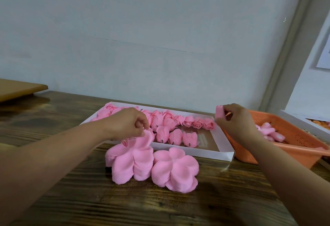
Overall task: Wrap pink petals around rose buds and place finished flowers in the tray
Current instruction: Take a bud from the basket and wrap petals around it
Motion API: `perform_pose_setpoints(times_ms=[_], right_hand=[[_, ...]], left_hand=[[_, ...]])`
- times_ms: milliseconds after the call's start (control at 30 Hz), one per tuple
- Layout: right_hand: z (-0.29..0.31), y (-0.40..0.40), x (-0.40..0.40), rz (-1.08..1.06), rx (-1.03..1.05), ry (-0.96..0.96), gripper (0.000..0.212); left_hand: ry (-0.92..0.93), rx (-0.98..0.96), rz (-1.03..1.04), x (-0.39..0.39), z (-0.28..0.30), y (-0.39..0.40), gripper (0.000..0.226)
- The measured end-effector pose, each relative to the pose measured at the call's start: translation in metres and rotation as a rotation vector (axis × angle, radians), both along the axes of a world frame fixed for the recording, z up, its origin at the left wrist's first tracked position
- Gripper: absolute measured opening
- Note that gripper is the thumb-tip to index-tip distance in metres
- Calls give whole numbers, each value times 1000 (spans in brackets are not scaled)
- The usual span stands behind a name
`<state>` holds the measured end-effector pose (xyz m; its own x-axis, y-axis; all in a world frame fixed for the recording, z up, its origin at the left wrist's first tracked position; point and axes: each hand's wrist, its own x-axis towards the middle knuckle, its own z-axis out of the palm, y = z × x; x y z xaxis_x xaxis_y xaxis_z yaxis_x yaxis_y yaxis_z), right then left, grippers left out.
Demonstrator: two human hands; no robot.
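Table: bud in right hand

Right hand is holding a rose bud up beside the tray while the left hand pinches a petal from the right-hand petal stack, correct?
Not quite. The head view shows the left hand pinching a petal from the left petal stack, not the right petal stack, which lies untouched. The rest holds: the right hand holds a rose bud up beside the tray.

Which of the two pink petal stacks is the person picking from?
The left petal stack: the left hand pinches its top petal. The right petal stack lies untouched beside it.
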<state>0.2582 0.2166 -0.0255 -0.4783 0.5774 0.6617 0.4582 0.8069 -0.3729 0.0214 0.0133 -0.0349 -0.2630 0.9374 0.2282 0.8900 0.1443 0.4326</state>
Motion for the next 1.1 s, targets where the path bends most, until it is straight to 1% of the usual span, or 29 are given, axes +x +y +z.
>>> perform_pose_setpoints(times_ms=[67, 100, 167, 200, 267, 300, 433, 500, 633, 767, 867, 933, 1100], right_hand=[[-4, -8, -3, 39, -22, -20, 9], [-6, -11, -4, 54, -25, -27, 13], [-10, -15, -6, 58, -25, -35, 26], [-11, -17, -7, 54, -28, -39, 23], [-14, -18, -8, 53, -49, -38, 6], [-16, -18, -8, 57, -63, -34, 3], [-18, -23, -7, 84, -58, -29, 7], [-19, -25, -7, 81, -37, -31, 8], [-20, -26, -7, 70, -28, -57, 9], [-22, -27, -8, 82, -18, -61, 17], [-23, -30, -7, 110, -39, -51, 20], [-24, -35, -7, 109, -66, -32, 17], [-22, -44, -6, 117, -108, -23, 20]], left_hand=[[-9, -9, -15, 0, 0, 1, 19], [4, -26, -22, -1, 0, 1, 21], [62, -75, -33, 0, -2, 1, 19], [90, -94, -42, 1, -4, 0, 20], [143, -113, -47, 3, -7, -1, 25], [177, -117, -36, 5, -9, -1, 24], [311, -109, 53, 8, -12, 0, 21], [347, -90, 75, 8, -11, -1, 20], [320, -43, 42, 8, -9, -4, 21], [261, -67, -23, 0, -6, -8, 11], [236, -131, -67, -3, -18, -9, 28], [243, -138, -68, 0, -28, -8, 30], [299, -132, -34, 2, -36, -3, 21]])
